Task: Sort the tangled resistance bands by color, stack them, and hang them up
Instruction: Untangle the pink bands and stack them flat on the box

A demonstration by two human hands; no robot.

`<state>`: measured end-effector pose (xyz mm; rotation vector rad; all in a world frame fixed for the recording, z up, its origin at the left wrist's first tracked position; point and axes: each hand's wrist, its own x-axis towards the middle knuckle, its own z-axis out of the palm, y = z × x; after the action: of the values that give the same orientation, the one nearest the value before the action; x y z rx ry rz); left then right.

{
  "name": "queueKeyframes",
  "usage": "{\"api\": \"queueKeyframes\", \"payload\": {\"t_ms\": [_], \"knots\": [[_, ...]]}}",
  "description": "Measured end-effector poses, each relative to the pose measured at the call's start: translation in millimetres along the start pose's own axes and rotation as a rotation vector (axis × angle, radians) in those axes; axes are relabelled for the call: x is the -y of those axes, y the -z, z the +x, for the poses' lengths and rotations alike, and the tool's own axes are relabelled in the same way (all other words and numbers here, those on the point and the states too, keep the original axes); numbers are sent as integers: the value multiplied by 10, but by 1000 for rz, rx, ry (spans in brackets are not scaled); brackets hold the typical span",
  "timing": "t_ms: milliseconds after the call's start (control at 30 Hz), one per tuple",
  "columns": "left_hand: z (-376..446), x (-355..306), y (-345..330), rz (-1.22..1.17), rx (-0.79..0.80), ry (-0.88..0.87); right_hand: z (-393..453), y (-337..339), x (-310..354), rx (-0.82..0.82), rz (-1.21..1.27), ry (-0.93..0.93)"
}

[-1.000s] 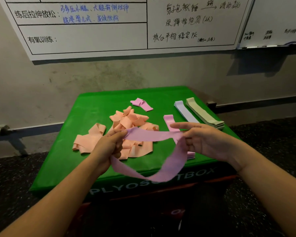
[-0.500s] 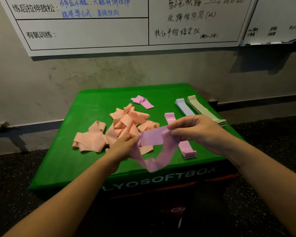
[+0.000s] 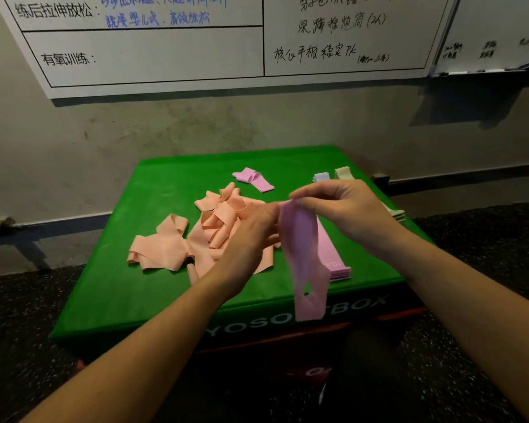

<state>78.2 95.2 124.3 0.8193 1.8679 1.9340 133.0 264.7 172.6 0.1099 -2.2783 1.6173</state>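
Observation:
A pink band (image 3: 303, 257) hangs doubled over the front of the green box (image 3: 153, 288). My right hand (image 3: 345, 212) pinches its top end, and my left hand (image 3: 251, 236) holds the same end from the left. Behind the hanging band lies a flat stack of pink bands (image 3: 333, 257). A tangle of peach bands (image 3: 202, 236) covers the middle of the box. One loose pink band (image 3: 252, 179) lies further back. The ends of a lilac stack (image 3: 321, 177) and a beige stack (image 3: 344, 173) show behind my right hand.
The green soft box stands against a grey wall, with a dark speckled floor (image 3: 471, 270) around it. A whiteboard (image 3: 196, 50) with writing hangs on the wall above. A low rail (image 3: 43, 230) runs along the wall at the left.
My hands have come together and brought the two ends of the pink band to meet. The band, stretched sideways before, now hangs down folded in a narrow loop.

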Motion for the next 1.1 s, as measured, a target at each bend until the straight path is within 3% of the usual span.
{"api": "queueKeyframes", "payload": {"t_ms": [300,467,600,700,800,900,1000,1100], "knots": [[24,61,-163,-69,-51,-45,46,-36,-85,-11,169,-40],[52,66,-208,-166,-154,22,-37,-79,-324,-155,229,-117],[136,58,-193,-297,-265,77,-262,-116,-606,18,261,-224],[194,33,-190,-368,-339,98,-416,-137,-831,211,67,-280],[247,57,-135,-288,-448,56,-495,-181,-941,255,-59,-330],[277,140,-1,-33,-537,-6,-525,-155,-948,149,-65,-370],[289,231,81,9,-629,-44,-531,-138,-943,133,114,-454],[314,321,88,61,-693,-38,-519,-178,-919,140,464,-543]]}}
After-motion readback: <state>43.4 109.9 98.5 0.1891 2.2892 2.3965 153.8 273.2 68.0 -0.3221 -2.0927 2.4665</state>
